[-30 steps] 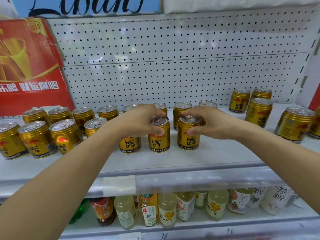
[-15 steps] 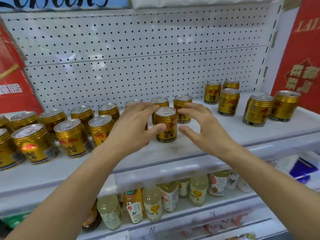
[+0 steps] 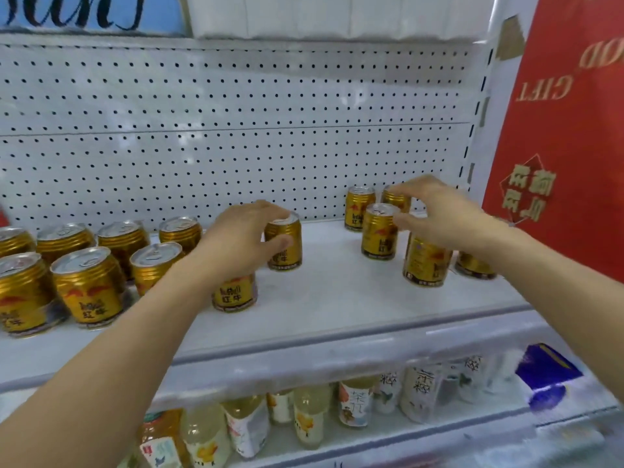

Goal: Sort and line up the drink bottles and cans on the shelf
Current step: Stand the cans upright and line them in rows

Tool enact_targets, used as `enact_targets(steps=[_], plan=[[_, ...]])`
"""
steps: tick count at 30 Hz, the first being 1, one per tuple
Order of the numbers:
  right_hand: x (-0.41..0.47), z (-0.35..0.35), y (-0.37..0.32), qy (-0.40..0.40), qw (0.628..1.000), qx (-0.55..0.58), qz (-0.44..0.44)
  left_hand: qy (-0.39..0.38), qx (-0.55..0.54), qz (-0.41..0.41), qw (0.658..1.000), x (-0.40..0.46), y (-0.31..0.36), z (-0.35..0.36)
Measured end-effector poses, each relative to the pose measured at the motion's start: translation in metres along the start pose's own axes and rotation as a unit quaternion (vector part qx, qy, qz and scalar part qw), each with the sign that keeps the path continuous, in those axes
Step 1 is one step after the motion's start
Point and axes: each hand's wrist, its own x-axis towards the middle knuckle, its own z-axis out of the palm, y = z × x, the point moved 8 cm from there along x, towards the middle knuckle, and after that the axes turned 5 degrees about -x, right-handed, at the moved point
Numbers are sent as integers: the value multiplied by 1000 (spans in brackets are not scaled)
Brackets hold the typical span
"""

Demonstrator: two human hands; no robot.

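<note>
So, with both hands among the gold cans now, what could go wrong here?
1. The right hand reaches over the right-side cans; its forearm passes just above the front can and might knock it over.
2. The left hand hides the cans under it, so they could get bumped.

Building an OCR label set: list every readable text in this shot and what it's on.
"GIFT", mirrored: on the red banner.
"红牛", mirrored: on each gold can.
"茶": on a lower-shelf bottle.
Cursive lettering on the blue sign: cut off, unreadable.
Small print on the cans and the other bottle labels: too blurred to read.
</note>
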Motion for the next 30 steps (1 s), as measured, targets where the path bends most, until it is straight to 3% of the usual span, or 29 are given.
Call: enact_targets(steps=[4, 6, 11, 23, 30], plan=[[39, 27, 5, -149, 987, -53, -15, -38, -6, -68, 997, 33, -6, 9], [52, 40, 6, -183, 979, -86, -29, -76, 2, -84, 994, 43, -8, 17], [65, 46, -1, -186, 980, -36, -58, -118, 14, -73, 990, 59, -13, 31], [80, 71, -51, -157, 978, 39, -134, -97, 78, -28, 992, 77, -13, 35], [84, 80, -56, -158, 979, 39, -124, -89, 103, -19, 991, 74, -8, 35]])
